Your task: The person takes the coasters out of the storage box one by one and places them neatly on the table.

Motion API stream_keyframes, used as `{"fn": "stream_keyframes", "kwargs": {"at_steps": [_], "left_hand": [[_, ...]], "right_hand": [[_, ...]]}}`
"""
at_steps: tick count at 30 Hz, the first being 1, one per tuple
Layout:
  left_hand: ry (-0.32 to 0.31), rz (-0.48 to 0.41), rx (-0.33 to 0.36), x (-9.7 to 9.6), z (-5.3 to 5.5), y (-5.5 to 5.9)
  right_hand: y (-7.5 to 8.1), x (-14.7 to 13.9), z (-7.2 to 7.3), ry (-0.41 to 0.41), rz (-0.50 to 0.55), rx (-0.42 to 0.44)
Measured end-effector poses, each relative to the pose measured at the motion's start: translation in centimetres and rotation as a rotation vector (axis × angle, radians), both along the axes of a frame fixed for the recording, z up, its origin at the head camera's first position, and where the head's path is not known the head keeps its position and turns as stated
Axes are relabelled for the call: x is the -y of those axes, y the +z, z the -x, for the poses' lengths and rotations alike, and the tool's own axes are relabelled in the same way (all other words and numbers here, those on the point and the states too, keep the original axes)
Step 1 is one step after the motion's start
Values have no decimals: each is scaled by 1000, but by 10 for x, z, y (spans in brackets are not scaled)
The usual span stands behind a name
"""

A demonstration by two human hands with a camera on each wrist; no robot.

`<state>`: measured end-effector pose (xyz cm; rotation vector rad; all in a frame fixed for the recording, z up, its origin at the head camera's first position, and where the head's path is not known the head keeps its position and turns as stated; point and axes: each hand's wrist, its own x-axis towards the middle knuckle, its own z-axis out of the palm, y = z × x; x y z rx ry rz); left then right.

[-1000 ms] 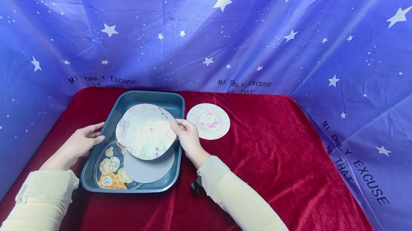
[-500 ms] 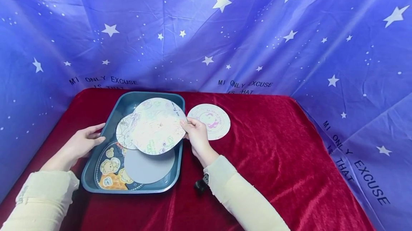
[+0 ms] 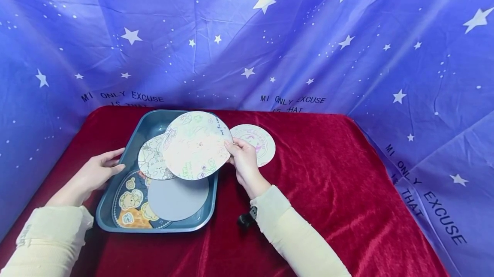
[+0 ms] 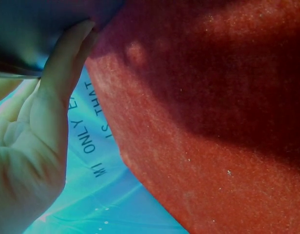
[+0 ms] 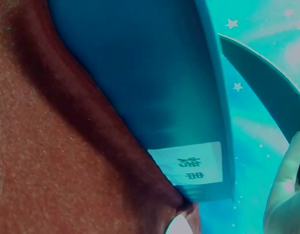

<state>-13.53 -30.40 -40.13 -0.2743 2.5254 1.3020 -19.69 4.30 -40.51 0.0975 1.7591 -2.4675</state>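
My right hand pinches the right edge of a thin round white disc with coloured doodles, held tilted above the blue tray. In the right wrist view the disc's dark underside shows beyond the tray wall. My left hand holds the tray's left wall, thumb and fingers on either side of the rim in the left wrist view. Inside the tray lie a plain grey disc, a disc with line drawings and a dark disc with bear pictures.
Another white disc with a pink print lies on the red velvet cloth, right of the tray. Blue star-patterned curtains enclose the table. A white label is stuck on the tray's outer wall.
My right hand has carried the doodled disc up and to the right, uncovering the line-drawn disc and overlapping the pink-printed one. My left hand has stayed on the tray.
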Motion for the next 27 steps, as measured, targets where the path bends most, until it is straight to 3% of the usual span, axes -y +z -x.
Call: {"fn": "stream_keyframes", "kwargs": {"at_steps": [15, 27], "left_hand": [[0, 13, 7, 2, 0, -1], [-13, -51, -2, 5, -1, -4]], "right_hand": [[13, -19, 6, -59, 55, 4], [12, -31, 9, -110, 94, 35]]}}
